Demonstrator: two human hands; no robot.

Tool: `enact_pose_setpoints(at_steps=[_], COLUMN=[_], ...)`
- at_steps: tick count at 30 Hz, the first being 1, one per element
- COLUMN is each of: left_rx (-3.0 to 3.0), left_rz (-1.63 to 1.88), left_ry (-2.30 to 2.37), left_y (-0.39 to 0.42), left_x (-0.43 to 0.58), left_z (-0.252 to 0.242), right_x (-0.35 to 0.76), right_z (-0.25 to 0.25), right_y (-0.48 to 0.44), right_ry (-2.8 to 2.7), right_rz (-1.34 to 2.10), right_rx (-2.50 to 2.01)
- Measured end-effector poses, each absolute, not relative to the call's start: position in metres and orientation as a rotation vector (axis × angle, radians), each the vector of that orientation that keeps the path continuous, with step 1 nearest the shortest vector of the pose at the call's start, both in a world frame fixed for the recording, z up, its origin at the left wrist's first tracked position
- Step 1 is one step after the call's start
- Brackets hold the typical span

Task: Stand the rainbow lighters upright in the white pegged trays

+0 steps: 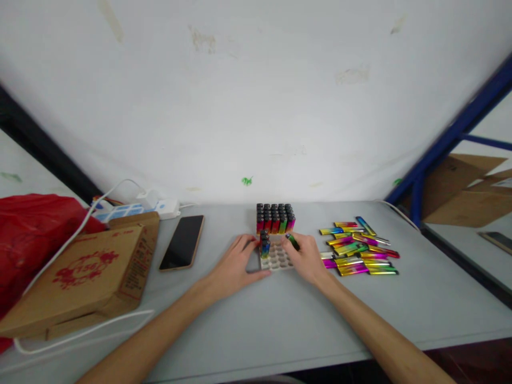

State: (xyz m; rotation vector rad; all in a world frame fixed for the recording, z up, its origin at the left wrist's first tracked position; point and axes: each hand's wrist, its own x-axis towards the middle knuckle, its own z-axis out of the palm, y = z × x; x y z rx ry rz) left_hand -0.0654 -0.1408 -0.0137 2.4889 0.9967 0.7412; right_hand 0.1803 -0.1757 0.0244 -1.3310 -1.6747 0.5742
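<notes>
A pale tray with rows of round holes lies in front of me. Upright lighters in dark, red and blue colours stand in its left column. My left hand holds the tray's left side, thumb at the front corner and fingertips beside those lighters. Over the tray's right part, my right hand pinches a green lighter with a black top, held tilted. Just behind the tray stands a tight block of upright lighters with black tops. Loose shiny multicoloured lighters lie piled right of my right hand.
On the left a phone lies on the grey table. Beyond it are a cardboard box, a red bag, a power strip and a white cable. A blue frame and open carton stand right.
</notes>
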Motion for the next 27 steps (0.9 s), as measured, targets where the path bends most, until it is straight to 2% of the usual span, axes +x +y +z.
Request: enact_pose_setpoints(at_steps=[7,14,27], left_rx=[2.470,2.449,2.467], left_rz=[0.725,0.738,0.748], left_ry=[1.003,1.001,0.992], left_y=[-0.141,-0.143,-0.142], left_x=[-0.065,-0.065,-0.064], left_z=[-0.013,-0.013,-0.014], right_x=[0.189,0.196,0.189], right_z=[0.030,0.037,0.031], right_y=[-0.178,-0.180,-0.183], right_ry=[-1.746,-1.919,-1.987], right_rz=[0.598,0.362,0.664], right_rx=[-1.289,-1.137,-1.163])
